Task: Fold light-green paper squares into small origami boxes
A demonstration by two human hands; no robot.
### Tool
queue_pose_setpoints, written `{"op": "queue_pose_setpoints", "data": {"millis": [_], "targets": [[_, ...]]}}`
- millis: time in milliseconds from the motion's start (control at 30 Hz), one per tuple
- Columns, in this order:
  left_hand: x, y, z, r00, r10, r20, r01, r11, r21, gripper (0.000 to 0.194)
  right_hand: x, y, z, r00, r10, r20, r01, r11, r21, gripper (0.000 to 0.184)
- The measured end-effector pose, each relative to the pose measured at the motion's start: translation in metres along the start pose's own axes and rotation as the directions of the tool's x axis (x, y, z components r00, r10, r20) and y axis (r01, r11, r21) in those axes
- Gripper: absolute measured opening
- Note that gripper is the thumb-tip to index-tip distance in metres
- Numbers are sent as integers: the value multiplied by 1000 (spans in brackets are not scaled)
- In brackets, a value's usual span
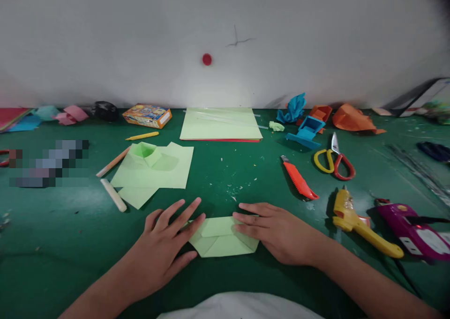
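Note:
A small folded piece of light green paper [221, 237] lies on the green table [52, 244] right in front of me. My left hand [165, 244] lies flat with fingers spread, its fingertips pressing the paper's left edge. My right hand [277, 230] rests flat on the paper's right edge, fingers stretched out toward the left. Neither hand holds anything.
Behind lie green sheets with a folded green paper box [146, 152], a stack of paper [221, 123], an orange cutter [298, 178], scissors [333, 162], a yellow glue gun [362, 223], a purple tool [411, 230], a white stick [113, 195], pencils, a small carton [147, 115] and crumpled coloured paper by the wall.

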State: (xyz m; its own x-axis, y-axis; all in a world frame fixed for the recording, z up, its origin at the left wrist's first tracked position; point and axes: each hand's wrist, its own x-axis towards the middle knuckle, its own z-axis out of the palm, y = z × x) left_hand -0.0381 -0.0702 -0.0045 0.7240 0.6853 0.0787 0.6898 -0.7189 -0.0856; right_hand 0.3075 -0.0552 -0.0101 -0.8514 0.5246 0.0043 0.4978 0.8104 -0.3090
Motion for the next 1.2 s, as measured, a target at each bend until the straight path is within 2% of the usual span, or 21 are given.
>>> {"op": "queue_pose_setpoints", "data": {"millis": [133, 300, 533, 667, 800, 933, 1000, 1067, 1133, 1200], "targets": [[-10, -5, 0, 996, -88, -13, 89, 996, 24, 54, -11, -6, -3, 997, 67, -27, -68, 997, -38, 56], [-10, -5, 0, 971, -236, -32, 233, 970, -76, 43, -35, -10, -2, 980, 172, -104, -180, 981, -77, 48], [-2, -7, -2, 956, -291, -43, 273, 932, -238, 37, -49, -9, -3, 940, 268, -209, -270, 963, 21, 39], [13, -6, -4, 968, -252, 18, 243, 907, -345, 32, -35, -16, -16, 923, 311, -228, -298, 950, 92, 39], [41, -14, -4, 976, -202, 78, 216, 865, -453, 18, -7, -22, -30, 915, 371, -158, -363, 928, 79, 42], [77, -27, -7, 982, -139, 126, 186, 810, -556, 14, 24, -21, -28, 913, 389, -119, -382, 921, 82, 30], [94, -30, -9, 983, -134, 127, 185, 736, -652, 11, 34, -18, -23, 888, 442, -128, -423, 893, 153, 25], [108, -30, -11, 972, -180, 151, 233, 645, -728, 9, 37, -13, -17, 833, 531, -155, -475, 830, 291, 25], [119, -29, -12, 958, -228, 173, 278, 593, -756, 12, 36, -7, -13, 764, 625, -161, -499, 729, 468, 24], [129, -27, -12, 949, -252, 190, 303, 558, -773, 17, 33, -1, -10, 711, 687, -148, -473, 623, 623, 22]]}}
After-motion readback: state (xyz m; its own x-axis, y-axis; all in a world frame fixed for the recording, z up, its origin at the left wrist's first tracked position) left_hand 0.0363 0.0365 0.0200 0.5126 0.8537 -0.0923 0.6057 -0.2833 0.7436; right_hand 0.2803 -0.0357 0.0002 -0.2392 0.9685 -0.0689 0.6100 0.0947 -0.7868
